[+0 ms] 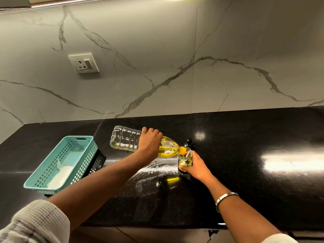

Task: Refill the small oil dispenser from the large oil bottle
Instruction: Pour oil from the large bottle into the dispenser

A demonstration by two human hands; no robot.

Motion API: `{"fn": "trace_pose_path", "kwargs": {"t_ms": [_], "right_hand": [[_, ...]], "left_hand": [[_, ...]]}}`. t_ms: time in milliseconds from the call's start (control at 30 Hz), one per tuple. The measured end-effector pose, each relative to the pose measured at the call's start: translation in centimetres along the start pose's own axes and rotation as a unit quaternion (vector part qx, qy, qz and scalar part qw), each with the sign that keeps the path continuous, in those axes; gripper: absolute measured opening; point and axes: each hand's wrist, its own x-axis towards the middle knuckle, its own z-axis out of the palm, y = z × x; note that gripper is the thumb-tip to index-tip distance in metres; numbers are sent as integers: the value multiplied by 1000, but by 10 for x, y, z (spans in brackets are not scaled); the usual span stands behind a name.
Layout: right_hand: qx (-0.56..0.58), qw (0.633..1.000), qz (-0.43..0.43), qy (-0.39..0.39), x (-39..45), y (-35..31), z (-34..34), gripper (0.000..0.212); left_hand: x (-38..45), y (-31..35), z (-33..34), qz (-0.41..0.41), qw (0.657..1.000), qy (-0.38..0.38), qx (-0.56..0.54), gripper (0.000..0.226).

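Observation:
A large clear plastic oil bottle (125, 140) lies tipped almost on its side above the black counter, its yellow neck over the mouth of a small glass oil dispenser (184, 159). Yellow oil fills the bottle's neck end. My left hand (150, 142) grips the bottle around its middle from above. My right hand (196, 164) holds the dispenser upright on the counter by its lower part. A little oil sits in the dispenser's bottom. A dark pump cap (190, 144) stands just behind the dispenser.
A teal plastic basket (82, 142) holding something white sits on a black basket at the left of the black counter (245, 172). A marble wall with a socket (83, 63) rises behind. An oily smear marks the counter in front of the dispenser.

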Motion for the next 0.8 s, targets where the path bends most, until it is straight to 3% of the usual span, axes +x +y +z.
{"fn": "trace_pose_path", "kwargs": {"t_ms": [800], "right_hand": [[-8, 1000, -3, 7, 1, 2, 1, 62]], "left_hand": [[2, 0, -2, 7, 1000, 3, 2, 42]]}}
